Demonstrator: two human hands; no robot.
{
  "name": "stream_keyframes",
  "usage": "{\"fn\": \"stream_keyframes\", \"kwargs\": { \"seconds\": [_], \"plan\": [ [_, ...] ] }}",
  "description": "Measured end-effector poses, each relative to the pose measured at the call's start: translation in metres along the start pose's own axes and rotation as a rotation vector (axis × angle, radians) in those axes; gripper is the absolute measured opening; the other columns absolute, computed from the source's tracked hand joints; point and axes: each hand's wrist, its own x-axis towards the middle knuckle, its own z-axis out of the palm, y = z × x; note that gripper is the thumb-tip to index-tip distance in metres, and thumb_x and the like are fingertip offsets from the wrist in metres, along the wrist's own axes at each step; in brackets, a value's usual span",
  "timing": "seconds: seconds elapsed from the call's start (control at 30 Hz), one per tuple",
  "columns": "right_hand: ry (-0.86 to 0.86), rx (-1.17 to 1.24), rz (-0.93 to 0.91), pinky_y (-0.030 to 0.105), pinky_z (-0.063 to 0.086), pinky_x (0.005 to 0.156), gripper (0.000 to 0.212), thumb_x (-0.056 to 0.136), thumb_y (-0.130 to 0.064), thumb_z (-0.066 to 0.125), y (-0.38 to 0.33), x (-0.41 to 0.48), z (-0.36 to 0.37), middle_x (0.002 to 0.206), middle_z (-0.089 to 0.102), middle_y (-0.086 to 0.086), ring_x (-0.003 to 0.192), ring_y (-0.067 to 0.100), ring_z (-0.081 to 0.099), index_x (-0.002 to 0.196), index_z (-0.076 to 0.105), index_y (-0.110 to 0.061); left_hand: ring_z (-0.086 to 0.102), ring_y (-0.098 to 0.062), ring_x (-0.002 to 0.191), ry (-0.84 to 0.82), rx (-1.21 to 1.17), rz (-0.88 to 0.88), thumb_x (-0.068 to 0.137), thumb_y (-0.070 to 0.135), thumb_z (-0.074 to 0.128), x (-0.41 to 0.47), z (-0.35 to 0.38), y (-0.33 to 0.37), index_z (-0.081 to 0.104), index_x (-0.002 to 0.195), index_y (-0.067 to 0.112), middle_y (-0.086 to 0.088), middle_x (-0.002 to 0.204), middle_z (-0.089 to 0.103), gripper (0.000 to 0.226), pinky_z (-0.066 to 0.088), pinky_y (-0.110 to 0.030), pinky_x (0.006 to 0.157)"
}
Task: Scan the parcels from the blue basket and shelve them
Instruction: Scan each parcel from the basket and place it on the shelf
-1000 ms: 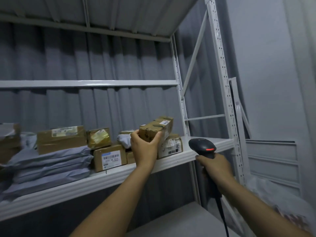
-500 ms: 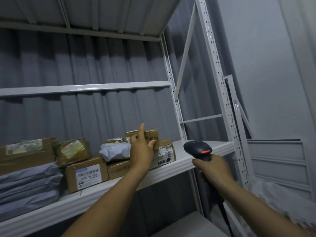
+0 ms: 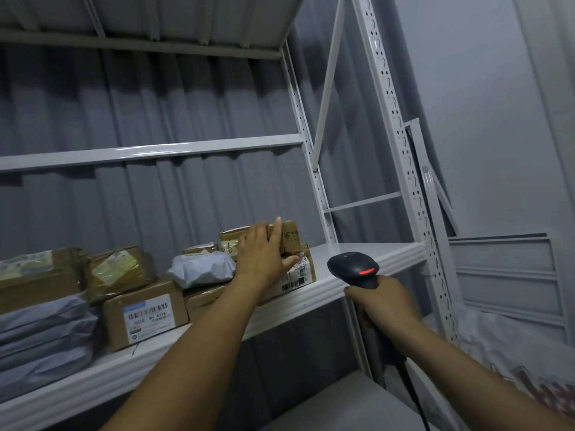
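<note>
Pressing straight fingers on the small taped parcel (image 3: 288,234), stacked on another box (image 3: 303,270) at one o'clock of it, the left hand (image 3: 261,256) grips nothing while the right hand (image 3: 384,301), at four o'clock, clasps the scanner (image 3: 354,269); the parcel seems light, stiff and best gripped across its sides.

Left hand (image 3: 264,253) flat, right hand (image 3: 385,301) curled.

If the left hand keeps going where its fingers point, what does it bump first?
Probably the top brown parcel, which the left hand touches; past that, the grey curtain. Depth is unclear.
</note>
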Motion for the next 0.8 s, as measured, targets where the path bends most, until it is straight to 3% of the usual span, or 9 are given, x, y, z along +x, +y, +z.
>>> {"fn": "stream_keyframes", "kwargs": {
  "seconds": [0.13,0.23,0.57,0.7,0.8],
  "plan": [
    [-0.026,-0.020,0.005,0.030,0.050,0.053,0.016,0.077,-0.021,0.067,-0.006,-0.004,0.005,0.060,0.063,0.008,0.050,0.019,0.060,0.068,0.062,-0.008,0.003,-0.032,0.148,-0.206,0.028,-0.045,0.085,0.066,0.053,0.008,0.002,-0.003,-0.008,0.154,0.021,-0.011,0.160,-0.002,0.102,0.017,-0.052,0.118],
    [-0.035,-0.040,-0.001,0.033,0.055,0.057,0.016,0.076,-0.020,0.068,-0.012,-0.012,0.009,0.064,0.066,0.010,0.053,0.020,0.062,0.072,0.064,-0.005,-0.005,-0.032,0.149,-0.241,0.032,-0.059,0.086,0.064,0.054,0.003,-0.002,-0.006,-0.005,0.154,0.021,-0.011,0.161,-0.014,0.100,0.013,-0.053,0.119],
    [-0.071,-0.092,-0.034,0.031,0.052,0.052,0.021,0.078,-0.019,0.069,-0.042,-0.094,0.016,0.063,0.064,0.009,0.048,0.017,0.059,0.078,0.066,0.002,0.011,-0.031,0.147,-0.086,-0.082,-0.003,0.089,0.058,0.052,-0.099,-0.051,-0.025,0.030,0.148,0.023,-0.012,0.161,0.007,0.072,0.021,-0.047,0.115],
    [-0.123,-0.102,-0.013,0.030,0.050,0.053,0.015,0.082,-0.019,0.069,-0.046,-0.156,0.027,0.064,0.063,0.010,0.050,0.020,0.059,0.079,0.064,-0.006,0.029,-0.031,0.137,-0.050,-0.151,-0.011,0.090,0.051,0.055,-0.170,-0.062,-0.040,0.042,0.141,0.022,-0.013,0.152,0.027,0.061,0.029,-0.043,0.110],
    [-0.159,-0.133,0.010,0.027,0.050,0.050,0.011,0.081,-0.018,0.070,-0.035,-0.205,0.039,0.062,0.063,0.008,0.050,0.018,0.060,0.077,0.063,-0.010,0.029,-0.031,0.137,-0.106,-0.228,-0.054,0.092,0.049,0.053,-0.235,-0.059,-0.052,0.041,0.143,0.019,-0.014,0.151,0.029,0.060,0.030,-0.043,0.110]
  ]
}}
